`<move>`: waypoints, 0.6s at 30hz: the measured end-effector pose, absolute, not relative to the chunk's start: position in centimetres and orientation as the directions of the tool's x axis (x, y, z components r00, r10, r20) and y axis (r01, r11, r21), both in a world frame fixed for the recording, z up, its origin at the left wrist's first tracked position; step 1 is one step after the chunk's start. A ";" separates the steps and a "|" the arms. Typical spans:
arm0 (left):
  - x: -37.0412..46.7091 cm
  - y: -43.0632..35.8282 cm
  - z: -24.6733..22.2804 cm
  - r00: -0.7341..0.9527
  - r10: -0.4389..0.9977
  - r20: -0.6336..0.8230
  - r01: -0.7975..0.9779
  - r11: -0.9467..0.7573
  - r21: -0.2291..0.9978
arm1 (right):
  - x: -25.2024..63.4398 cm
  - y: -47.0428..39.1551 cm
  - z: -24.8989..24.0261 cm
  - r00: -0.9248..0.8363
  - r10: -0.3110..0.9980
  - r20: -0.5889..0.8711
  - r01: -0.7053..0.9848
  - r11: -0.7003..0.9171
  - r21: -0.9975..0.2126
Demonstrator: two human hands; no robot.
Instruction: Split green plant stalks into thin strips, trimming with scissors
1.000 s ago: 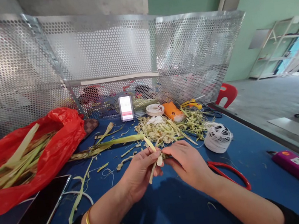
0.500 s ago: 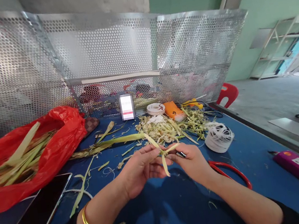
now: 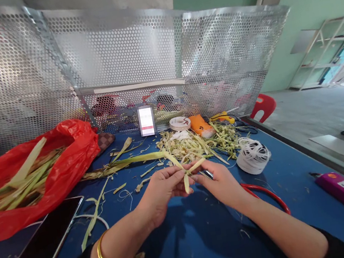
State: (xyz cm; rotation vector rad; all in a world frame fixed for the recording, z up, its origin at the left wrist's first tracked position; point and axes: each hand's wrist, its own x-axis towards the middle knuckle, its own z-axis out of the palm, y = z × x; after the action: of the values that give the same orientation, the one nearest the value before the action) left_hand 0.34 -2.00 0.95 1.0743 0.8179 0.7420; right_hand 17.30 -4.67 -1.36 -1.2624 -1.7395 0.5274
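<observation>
A knotted leaf piece (image 3: 186, 173) sits between the two hands above the middle of the bench (image 3: 226, 254), its pale, flat ends splaying upward, down and to the right. The left hand (image 3: 166, 191) pinches it between thumb and fingers; the right hand (image 3: 222, 184) pinches it from the other side, and a dark, shiny object (image 3: 209, 175) shows between its fingers, mostly hidden and too small to identify. The fingers cover part of the knot, so its underside cannot be made out. A long, ribbed leaf strip (image 3: 143, 157) lies behind the left hand; whether it joins the piece is hard to tell.

The right forearm hides part of a smooth, curved red handle (image 3: 278, 198). Beyond the hands spreads a curly, fibrous heap of shreds (image 3: 191, 147), with a crinkled orange packet (image 3: 198, 124) and a flat white ring-shaped roll (image 3: 180, 123) at its back edge. A loosely wound white coil (image 3: 252, 157) stands to the right.

The left edge of view cuts off a glossy, thin red plastic bag (image 3: 76, 136) full of dry strips; a glassy black slab (image 3: 42, 243) is cropped below it. Blurred shapes show through the perforated metal screen (image 3: 123, 53).
</observation>
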 end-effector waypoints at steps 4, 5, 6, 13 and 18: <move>0.2 -2.0 1.1 0.543 0.807 -0.234 -0.042 0.304 0.952 | 17.6 -4.5 -1.0 -0.021 0.875 0.484 0.386 0.454 -0.803; 0.2 -2.1 0.9 0.537 0.804 -0.256 -0.022 0.316 0.948 | 17.5 -4.6 -1.0 -0.007 0.874 0.485 0.384 0.450 -0.806; 0.3 -2.2 0.8 0.520 0.807 -0.278 -0.006 0.329 0.944 | 17.3 -4.7 -1.1 0.005 0.879 0.476 0.388 0.437 -0.811; 0.7 -2.3 0.6 0.456 0.816 -0.355 0.126 0.335 0.934 | 16.4 -5.4 -1.8 0.097 0.940 0.327 0.390 0.266 -0.882; 0.7 -2.6 0.7 0.465 0.808 -0.362 0.181 0.314 0.932 | 16.9 -5.2 -0.8 0.003 0.990 0.140 0.305 0.133 -0.943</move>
State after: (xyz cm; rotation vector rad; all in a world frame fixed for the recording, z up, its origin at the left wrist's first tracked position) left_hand 0.69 -2.55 0.67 1.2105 1.0396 0.5306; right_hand 16.87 -5.15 -0.81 -1.3343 -1.4746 0.9246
